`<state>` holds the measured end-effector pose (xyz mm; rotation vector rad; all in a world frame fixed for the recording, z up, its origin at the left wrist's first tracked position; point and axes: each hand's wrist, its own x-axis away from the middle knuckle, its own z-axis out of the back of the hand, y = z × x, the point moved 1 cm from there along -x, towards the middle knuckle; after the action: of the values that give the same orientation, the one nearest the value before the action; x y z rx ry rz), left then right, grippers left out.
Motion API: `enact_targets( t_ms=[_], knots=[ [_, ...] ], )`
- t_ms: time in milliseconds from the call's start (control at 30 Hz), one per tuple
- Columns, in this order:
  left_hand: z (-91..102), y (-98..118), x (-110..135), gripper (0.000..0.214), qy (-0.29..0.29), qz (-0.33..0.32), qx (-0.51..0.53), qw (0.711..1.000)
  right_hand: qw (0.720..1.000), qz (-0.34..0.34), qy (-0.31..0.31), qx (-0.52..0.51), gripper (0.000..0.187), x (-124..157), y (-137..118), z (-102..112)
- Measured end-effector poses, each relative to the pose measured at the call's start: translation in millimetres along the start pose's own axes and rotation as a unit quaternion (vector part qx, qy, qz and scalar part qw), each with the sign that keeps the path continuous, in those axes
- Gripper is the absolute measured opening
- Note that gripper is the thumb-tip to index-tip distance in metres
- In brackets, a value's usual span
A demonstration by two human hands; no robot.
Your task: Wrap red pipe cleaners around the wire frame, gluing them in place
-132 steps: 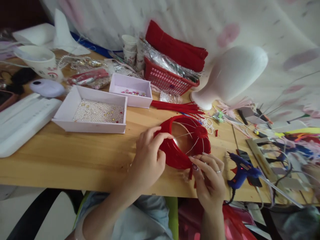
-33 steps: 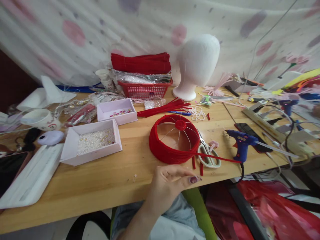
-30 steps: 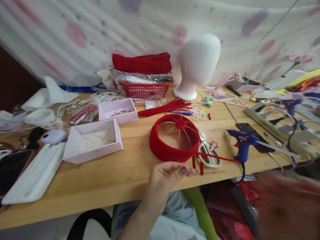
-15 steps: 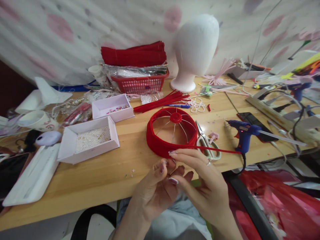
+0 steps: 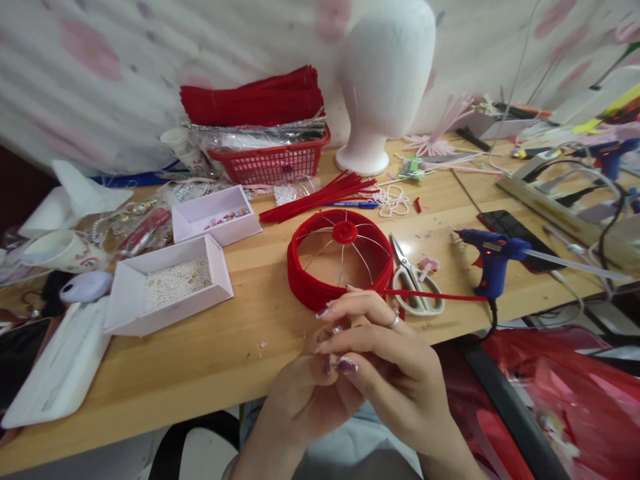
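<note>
My left hand (image 5: 313, 393) and my right hand (image 5: 395, 357) meet in front of the table edge, fingertips touching. The left thumb and fingers are curled in. Against them press the right thumb and index finger; whatever may lie between is too small or hidden to name. Just beyond stands a red fabric-covered ring frame (image 5: 303, 288), with thin wires running to a red disc (image 5: 345, 232) in its centre. A narrow red strip (image 5: 435, 294) extends from the ring's near side across the scissors (image 5: 411, 277). The right fingers partly cover the ring's near edge.
A blue glue gun (image 5: 493, 257) stands at right, near a phone (image 5: 515, 233) and a power strip (image 5: 555, 217). White boxes of beads (image 5: 177, 283) and gems (image 5: 227, 219) are at left. Behind are red strips (image 5: 320, 197), a red basket (image 5: 275, 165) and a white foam head (image 5: 387, 80).
My right hand has closed in over my left, its fingers now folded across the left fingertips. The view has shifted slightly; the ring and tools keep their places on the table.
</note>
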<state>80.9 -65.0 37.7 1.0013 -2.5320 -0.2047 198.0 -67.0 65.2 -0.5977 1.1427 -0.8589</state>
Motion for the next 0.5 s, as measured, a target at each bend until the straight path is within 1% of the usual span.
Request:
enact_targets(
  t_ms=[67,133,200,267,300,400,500],
  knots=[
    [1.6,-2.1,-3.0,0.053,-0.003,-0.036,-0.004,0.999,0.998,-0.034,0.034,-0.027,0.014,1.0,-1.6,-4.7],
    [2.2,-3.9,-5.8,0.049,-0.004,-0.075,0.006,0.997,0.995,-0.043,0.086,-0.009,0.016,4.0,-2.9,-9.6],
    [1.5,-4.8,-7.2,0.045,0.001,-0.104,0.017,0.994,0.990,-0.016,0.129,0.058,0.015,7.8,-3.6,-13.4],
    [-0.5,-4.9,-7.5,0.040,0.009,-0.119,0.018,0.993,0.979,0.019,0.160,0.128,0.017,11.7,-2.4,-14.8],
    [-1.8,-4.6,-7.4,0.038,0.014,-0.125,0.014,0.992,0.972,0.024,0.179,0.149,0.019,13.4,-0.7,-14.1],
    [-5.1,-3.7,-7.0,0.030,0.025,-0.147,-0.004,0.989,0.956,-0.005,0.244,0.162,0.021,17.3,8.3,-6.0],
    [-6.2,-4.4,-6.6,0.024,0.015,-0.158,-0.014,0.987,0.947,-0.001,0.276,0.163,0.018,18.2,16.7,4.9]
  ],
)
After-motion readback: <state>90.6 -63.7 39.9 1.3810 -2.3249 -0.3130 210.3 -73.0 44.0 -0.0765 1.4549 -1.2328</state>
